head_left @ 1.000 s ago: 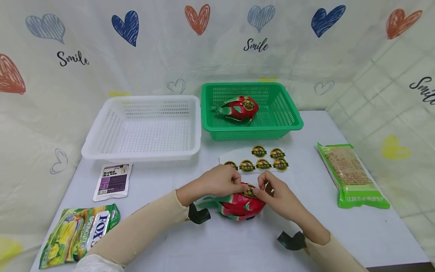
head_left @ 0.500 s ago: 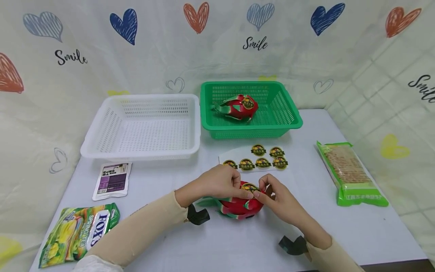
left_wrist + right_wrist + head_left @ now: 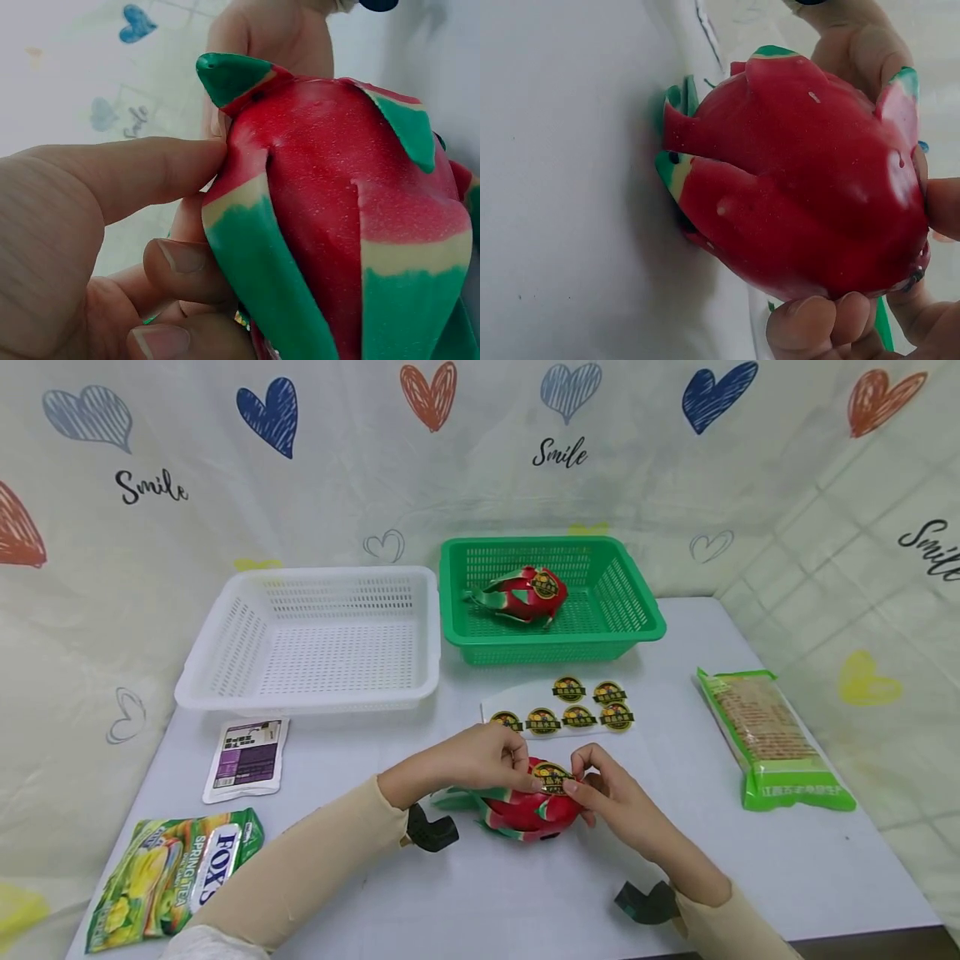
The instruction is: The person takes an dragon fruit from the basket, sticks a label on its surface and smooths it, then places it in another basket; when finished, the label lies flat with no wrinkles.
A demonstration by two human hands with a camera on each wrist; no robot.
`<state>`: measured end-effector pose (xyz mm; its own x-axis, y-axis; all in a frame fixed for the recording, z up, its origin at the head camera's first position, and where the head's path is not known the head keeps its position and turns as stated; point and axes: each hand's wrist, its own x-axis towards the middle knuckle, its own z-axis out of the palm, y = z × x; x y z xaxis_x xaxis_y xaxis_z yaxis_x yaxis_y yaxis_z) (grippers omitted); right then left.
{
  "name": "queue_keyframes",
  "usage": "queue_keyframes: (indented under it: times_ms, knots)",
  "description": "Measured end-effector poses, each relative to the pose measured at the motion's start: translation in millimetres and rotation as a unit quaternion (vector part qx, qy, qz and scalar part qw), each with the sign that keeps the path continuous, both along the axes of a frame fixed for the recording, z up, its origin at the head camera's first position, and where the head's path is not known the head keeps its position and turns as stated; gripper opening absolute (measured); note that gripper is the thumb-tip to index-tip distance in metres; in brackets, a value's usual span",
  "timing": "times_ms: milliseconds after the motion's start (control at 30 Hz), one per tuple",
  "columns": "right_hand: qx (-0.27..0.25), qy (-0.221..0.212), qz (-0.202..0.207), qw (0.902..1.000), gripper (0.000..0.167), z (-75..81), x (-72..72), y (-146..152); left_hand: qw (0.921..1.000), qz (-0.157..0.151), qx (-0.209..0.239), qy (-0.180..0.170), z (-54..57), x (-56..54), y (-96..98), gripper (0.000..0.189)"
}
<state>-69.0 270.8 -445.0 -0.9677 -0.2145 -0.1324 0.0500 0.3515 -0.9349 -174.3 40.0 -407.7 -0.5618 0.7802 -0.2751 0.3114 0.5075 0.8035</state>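
Observation:
A red dragon fruit (image 3: 525, 814) with green-tipped scales lies on the table, its green end to the left. On its upper right side is a round black-and-gold sticker (image 3: 553, 778). My left hand (image 3: 480, 760) has its thumb at the sticker's left edge; in the left wrist view its other fingers curl against the fruit's far side. At the right end, my right hand (image 3: 615, 797) holds the fruit, with its thumb by the sticker's right edge and fingertips (image 3: 802, 326) against the red skin. Behind the hands lies a sheet of similar stickers (image 3: 579, 717).
A green basket (image 3: 555, 653) with another stickered dragon fruit (image 3: 528, 593) stands at the back. Left of it is a white basket (image 3: 307, 702). A purple-and-white pouch (image 3: 246, 760) and a Fox's candy bag (image 3: 176, 877) lie left, a green-edged food packet (image 3: 776, 739) right.
My left thumb slid right across the sticker, then back to its left edge, showing more of the sticker. The right fingers moved down slightly over the fruit's right end.

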Motion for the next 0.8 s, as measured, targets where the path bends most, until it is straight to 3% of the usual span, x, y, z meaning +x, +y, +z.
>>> queue_keyframes:
  times_ms: [167, 300, 533, 800]
  knots:
    - [-0.039, -0.006, 0.014, 0.9991, 0.016, -2.0, -3.7, 3, 0.9999, 0.008, -0.001, -0.012, 0.1, -2.0, -0.6, 0.028]
    - [-0.051, -0.032, -0.007, 0.9981, 0.012, 0.4, -7.7, -2, 0.9998, 0.018, -0.001, -0.011, -0.2, -3.2, -0.1, 0.025]
    - [-0.027, -0.12, -0.095, 0.9879, 0.007, 4.6, -17.4, -19, 0.9983, 0.05, 0.005, 0.029, -7.4, -0.9, 6.9, 0.042]
    - [0.007, -0.132, -0.119, 0.984, 0.016, 4.6, -24.0, -29, 0.9968, 0.059, 0.003, 0.055, -11.9, 4.1, 11.4, 0.049]
